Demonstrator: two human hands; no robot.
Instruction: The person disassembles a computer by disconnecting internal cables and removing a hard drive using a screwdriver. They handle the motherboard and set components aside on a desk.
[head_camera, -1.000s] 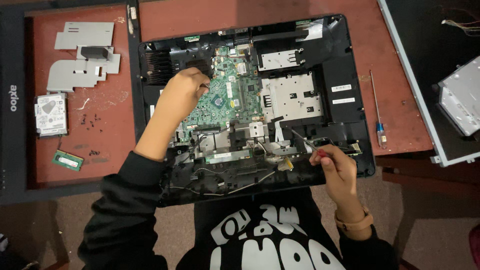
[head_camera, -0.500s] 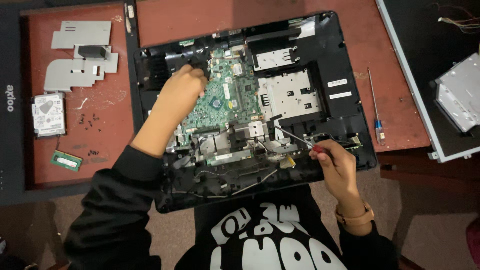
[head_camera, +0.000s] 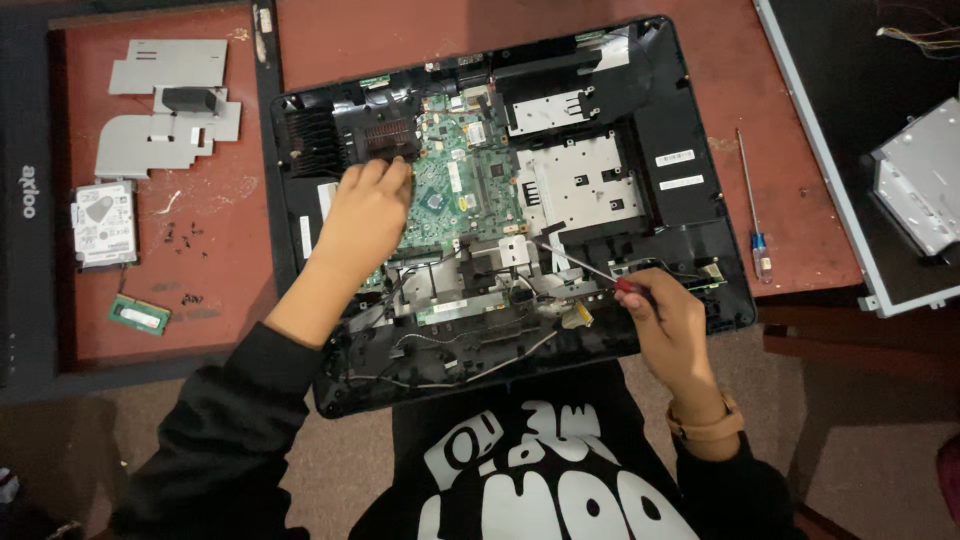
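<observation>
R hand (head_camera: 672, 325) has its fingers curled tight round the red handle of a screwdriver (head_camera: 585, 268), shaft angled up-left w/ the tip down in the metal bracketry just below the green motherboard (head_camera: 462, 185). L hand (head_camera: 366, 212) is loosely curled, holding nothing afaict, fingertips resting on the board's left edge right by the dark heatsink fins (head_camera: 390, 137). All of that sits inside an opened all-in-one PC chassis (head_camera: 690, 235), back cover off, lying flat on the reddish table (head_camera: 330, 40) w/ its near edge hanging over toward the person. Loose cables run along the bottom of the case. Off to the left, well apart: grey metal shield plates (head_camera: 160, 110), a bare hard drive (head_camera: 102, 222), a RAM stick (head_camera: 139, 315) and a few tiny screws (head_camera: 183, 235). A second, blue-handled screwdriver (head_camera: 753, 205) lies just right of the chassis.
</observation>
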